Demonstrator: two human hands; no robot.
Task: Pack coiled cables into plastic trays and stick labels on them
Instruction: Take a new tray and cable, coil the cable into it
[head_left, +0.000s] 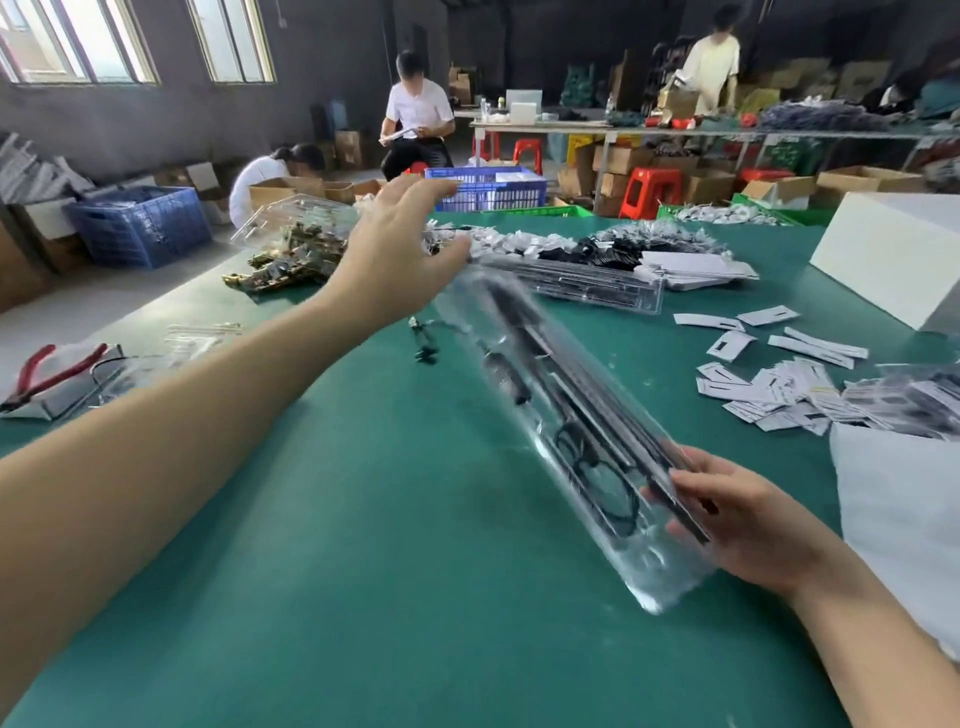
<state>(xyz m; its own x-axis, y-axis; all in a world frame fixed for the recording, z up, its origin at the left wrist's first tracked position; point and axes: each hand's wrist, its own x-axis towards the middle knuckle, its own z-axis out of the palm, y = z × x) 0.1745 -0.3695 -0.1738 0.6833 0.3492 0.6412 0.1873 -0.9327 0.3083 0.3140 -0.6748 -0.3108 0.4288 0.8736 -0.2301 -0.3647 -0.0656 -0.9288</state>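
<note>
A long clear plastic tray (545, 405) with a black coiled cable (597, 467) inside lies diagonally over the green table (363, 519), blurred from motion. My right hand (743, 525) grips the tray's near end, fingers curled on its edge. My left hand (400, 254) is stretched out over the far end with fingers spread, thumb close to the tray's tip; whether it touches is unclear. A small black cable piece (423, 340) lies loose on the table. White labels (769, 374) are scattered to the right.
A stack of filled clear trays (592, 286) lies beyond. Empty clear trays (296, 218) and brass parts (280, 265) sit far left. Red pliers (57, 369) rest at the left edge. A white box (893, 260) stands right. A white bag (898, 519) lies near right. People work behind.
</note>
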